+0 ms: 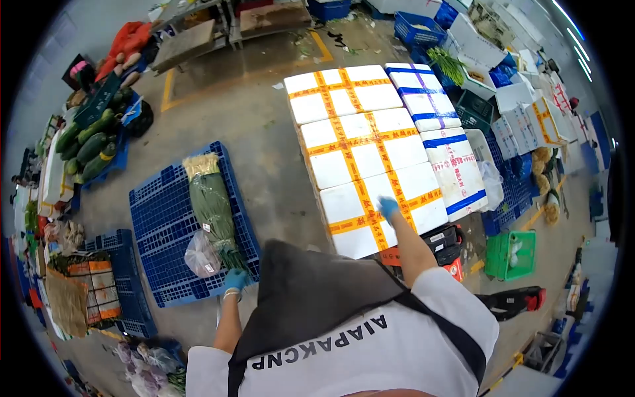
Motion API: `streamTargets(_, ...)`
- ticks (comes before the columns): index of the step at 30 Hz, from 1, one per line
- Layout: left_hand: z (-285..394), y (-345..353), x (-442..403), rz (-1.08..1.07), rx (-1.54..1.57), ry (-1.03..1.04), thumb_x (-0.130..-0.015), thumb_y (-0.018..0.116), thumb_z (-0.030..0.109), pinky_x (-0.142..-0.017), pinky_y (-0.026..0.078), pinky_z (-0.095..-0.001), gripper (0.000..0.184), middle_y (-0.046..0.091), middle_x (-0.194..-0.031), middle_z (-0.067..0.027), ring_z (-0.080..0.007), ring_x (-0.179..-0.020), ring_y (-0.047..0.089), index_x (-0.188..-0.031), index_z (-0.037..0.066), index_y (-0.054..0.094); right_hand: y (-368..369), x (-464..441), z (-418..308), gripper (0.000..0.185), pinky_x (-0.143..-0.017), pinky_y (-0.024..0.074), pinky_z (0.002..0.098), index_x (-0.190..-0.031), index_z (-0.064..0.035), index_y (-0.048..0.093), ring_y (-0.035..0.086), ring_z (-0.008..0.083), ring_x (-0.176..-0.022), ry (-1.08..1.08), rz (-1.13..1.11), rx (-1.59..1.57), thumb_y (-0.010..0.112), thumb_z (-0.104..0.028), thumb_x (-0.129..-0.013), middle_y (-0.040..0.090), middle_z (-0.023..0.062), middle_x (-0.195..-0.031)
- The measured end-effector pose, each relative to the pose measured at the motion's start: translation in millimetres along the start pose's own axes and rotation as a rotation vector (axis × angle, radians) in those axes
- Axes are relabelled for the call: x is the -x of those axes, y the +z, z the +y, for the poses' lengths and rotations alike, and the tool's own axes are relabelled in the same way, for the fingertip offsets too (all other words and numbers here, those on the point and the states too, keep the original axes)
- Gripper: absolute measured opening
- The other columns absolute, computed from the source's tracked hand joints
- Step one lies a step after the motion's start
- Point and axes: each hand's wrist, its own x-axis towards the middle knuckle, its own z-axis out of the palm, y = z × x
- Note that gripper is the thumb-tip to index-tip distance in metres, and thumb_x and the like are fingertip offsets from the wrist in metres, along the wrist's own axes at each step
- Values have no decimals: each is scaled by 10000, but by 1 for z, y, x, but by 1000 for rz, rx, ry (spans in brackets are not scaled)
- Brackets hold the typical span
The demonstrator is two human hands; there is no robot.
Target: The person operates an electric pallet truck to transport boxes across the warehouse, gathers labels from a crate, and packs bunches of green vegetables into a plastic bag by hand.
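My left hand (235,279), in a blue glove, is at the leafy tips of a long bundle of green stalks with pale ends (213,208). How its fingers are set is too small to make out. The bundle lies on a blue plastic pallet (155,228), beside a clear plastic bag (202,255) with a small label. My right hand (388,206), also blue-gloved, is over the top of the nearest white foam box (347,208), its fingers stretched out and holding nothing. Orange tape crosses this box; whether the hand touches it I cannot tell.
More foam boxes (360,139) stand behind, with blue-taped ones (453,169) alongside. A green basket (510,255) and a black-and-red machine (446,243) are at the right. Dark green gourds (89,142) and another blue pallet (122,264) lie at the left.
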Motion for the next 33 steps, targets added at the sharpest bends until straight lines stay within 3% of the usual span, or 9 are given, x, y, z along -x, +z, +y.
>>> streamTargets(2, -58, -9, -35, -20, -1, -90, -787, 654, 266, -754, 517, -392, 293, 695, -899, -159, -286, -822, 666, -966, 36, 672, 80, -43, -116, 271, -583, 455, 257, -1032, -101, 630, 562, 136, -642, -86, -205, -170, 591, -339, -907, 602, 43, -798)
streamTargets(3, -54, -17, -37, -145, -887, 246, -828, 616, 241, -790, 517, -404, 274, 679, -1010, -182, -305, -928, 654, -992, 27, 669, 123, -31, -184, 298, -597, 461, 259, -1061, -102, 628, 578, 139, -669, -97, -225, -136, 581, -353, -907, 623, 51, -853)
streamTargets(6, -52, -32, -89, -331, -760, 179, -840, 594, 247, -795, 515, -411, 275, 674, -1027, -185, -312, -939, 650, -996, 34, 670, 221, -111, -265, 361, -695, 493, 286, -1121, -65, 623, 602, 138, -748, -623, -473, 161, 521, -359, -939, 646, 69, -897)
streamTargets(14, 68, -160, -353, -436, -558, 3, -870, 536, 264, -811, 510, -429, 287, 658, -1070, -195, -331, -971, 638, -1006, 50, 672, 262, -211, -262, 375, -554, 472, 312, -817, -100, 614, 580, 175, -595, 284, -193, 226, 520, -449, -914, 613, 55, -705)
streamTargets(18, 166, -257, -551, -329, -913, 397, -885, 507, 273, -819, 508, -439, 298, 651, -1091, -199, -341, -986, 632, -1011, 59, 672, 221, -235, -195, 611, -921, 397, 518, -1391, -147, 425, 547, 365, -1161, 754, -116, -50, 366, -559, -944, 469, 157, -1408)
streamTargets(24, 451, -351, -796, 35, 609, 203, -878, 605, 183, -696, 509, -306, 213, 639, -775, -91, -145, -712, 594, -969, -8, 618, 211, -289, -257, 438, -781, 490, 490, -1165, -152, 561, 642, 328, -956, 845, 48, -325, 448, -505, -931, 639, 108, -1124)
streamTargets(28, 546, -361, -838, -211, 401, 239, -883, 636, 233, -735, 507, -318, 249, 674, -889, -77, -168, -777, 616, -1008, 18, 653, 211, -424, -362, 219, -765, 466, 455, -1012, -251, 622, 605, 270, -938, 425, -382, 250, 454, -339, -901, 669, 40, -948)
streamTargets(30, 574, -355, -866, -381, 221, 289, -874, 649, 235, -724, 512, -315, 256, 685, -861, -92, -170, -758, 627, -1003, 14, 662, 222, -540, -382, 306, -554, 472, 395, -973, -168, 610, 593, 241, -624, 377, -130, -649, 459, -433, -945, 642, 76, -816)
streamTargets(33, 588, -365, -898, -193, -244, 355, -825, 676, 237, -705, 518, -350, 204, 687, -792, -84, -194, -727, 649, -924, 60, 700, 256, -570, -620, 411, -637, 513, 322, -1163, -66, 594, 625, 216, -725, 204, 87, -352, 590, -378, -894, 641, 128, -967)
